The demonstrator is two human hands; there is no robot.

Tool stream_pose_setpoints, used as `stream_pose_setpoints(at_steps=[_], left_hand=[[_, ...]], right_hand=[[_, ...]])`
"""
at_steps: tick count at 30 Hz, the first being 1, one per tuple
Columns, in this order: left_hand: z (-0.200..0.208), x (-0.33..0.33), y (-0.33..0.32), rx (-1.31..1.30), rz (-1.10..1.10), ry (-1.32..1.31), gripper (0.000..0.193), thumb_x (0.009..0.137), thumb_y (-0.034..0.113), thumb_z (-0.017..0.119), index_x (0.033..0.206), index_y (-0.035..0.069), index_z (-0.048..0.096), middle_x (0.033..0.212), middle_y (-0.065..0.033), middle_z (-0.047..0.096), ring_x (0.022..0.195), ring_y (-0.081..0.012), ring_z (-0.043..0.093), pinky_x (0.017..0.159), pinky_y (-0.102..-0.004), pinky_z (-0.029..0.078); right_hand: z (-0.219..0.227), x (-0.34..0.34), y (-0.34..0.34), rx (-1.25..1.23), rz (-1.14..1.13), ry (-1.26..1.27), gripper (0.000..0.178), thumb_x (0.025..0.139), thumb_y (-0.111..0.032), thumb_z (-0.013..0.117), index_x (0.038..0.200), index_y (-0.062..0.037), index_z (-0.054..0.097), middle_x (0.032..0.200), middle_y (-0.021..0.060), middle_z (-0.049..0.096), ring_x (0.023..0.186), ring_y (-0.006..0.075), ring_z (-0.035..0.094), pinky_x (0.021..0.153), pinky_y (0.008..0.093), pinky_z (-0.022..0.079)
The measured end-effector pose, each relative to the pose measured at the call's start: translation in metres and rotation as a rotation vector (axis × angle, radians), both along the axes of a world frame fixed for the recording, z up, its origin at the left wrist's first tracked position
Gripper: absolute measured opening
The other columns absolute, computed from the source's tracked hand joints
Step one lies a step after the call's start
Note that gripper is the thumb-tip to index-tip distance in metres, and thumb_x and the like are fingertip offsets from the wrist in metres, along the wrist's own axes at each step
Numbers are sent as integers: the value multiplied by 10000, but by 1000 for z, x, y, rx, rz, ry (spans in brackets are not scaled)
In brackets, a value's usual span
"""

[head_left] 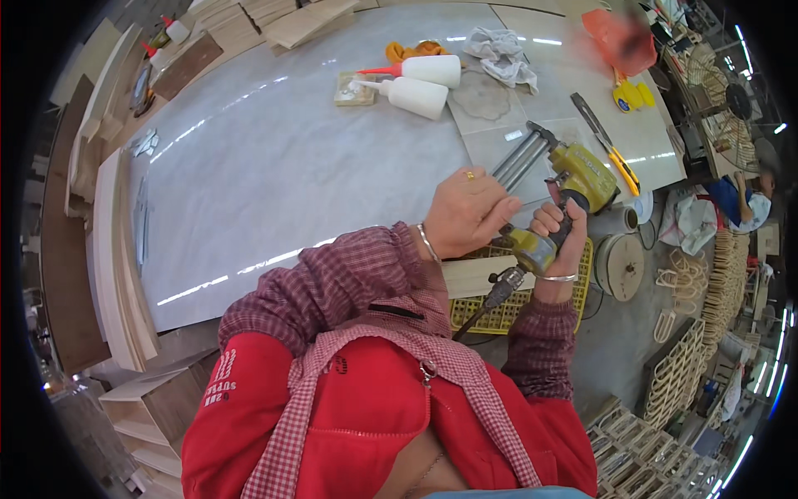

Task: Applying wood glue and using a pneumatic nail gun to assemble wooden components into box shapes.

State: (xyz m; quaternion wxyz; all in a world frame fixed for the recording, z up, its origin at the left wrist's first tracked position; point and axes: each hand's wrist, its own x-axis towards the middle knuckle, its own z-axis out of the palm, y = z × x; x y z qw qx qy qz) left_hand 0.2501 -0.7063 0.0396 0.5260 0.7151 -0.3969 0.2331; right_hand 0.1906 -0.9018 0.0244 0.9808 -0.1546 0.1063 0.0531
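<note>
A yellow-green pneumatic nail gun (584, 173) is held up over the near right part of the table, its silver magazine (524, 160) slanting across in front of me. My right hand (568, 233) is wrapped around its black grip. At the lower end of the magazine my left hand (470, 212) is closed against the tool, thumb toward the grip; its fingertips are partly hidden. An air hose fitting (504, 284) hangs from the handle's base. Below the tool sits a yellow plastic crate (584, 287) with a pale wooden board (478, 276) across it.
Two white glue bottles (417, 97), a crumpled white cloth (501, 56) and a yellow utility knife (622, 168) lie on the grey tabletop (274, 175). Wooden panels (116, 258) line the left edge. A blurred red-orange object (613, 40) is at the far right. A spool (620, 266) stands beyond the crate.
</note>
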Motion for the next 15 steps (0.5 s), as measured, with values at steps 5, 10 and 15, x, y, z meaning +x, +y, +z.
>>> stream_pose_setpoints(at_steps=[5,10,15], left_hand=[[-5,26,32,39,25,126,95,810,129,596,877,67,569,748,-35,519,649,-186,452,631,-292,391],[-33,110,121,-3,412,389,259,795,209,640,986,54,560,865,-52,534,760,-188,511,709,-291,431],[-60,219,215,-9,842,373,394,760,308,678,1002,30,538,942,-95,523,810,-225,528,748,-319,442]], right_hand=[[-28,31,-44,-26,121,-37,245,864,-259,500,673,-134,413,590,-44,385,520,66,360,505,213,317],[-54,39,-101,-64,-41,63,315,888,-215,483,1115,-2,528,634,-53,372,541,54,356,520,210,326],[-63,50,-115,-72,-69,77,293,883,-204,494,1092,-5,542,651,-48,390,546,63,375,524,199,344]])
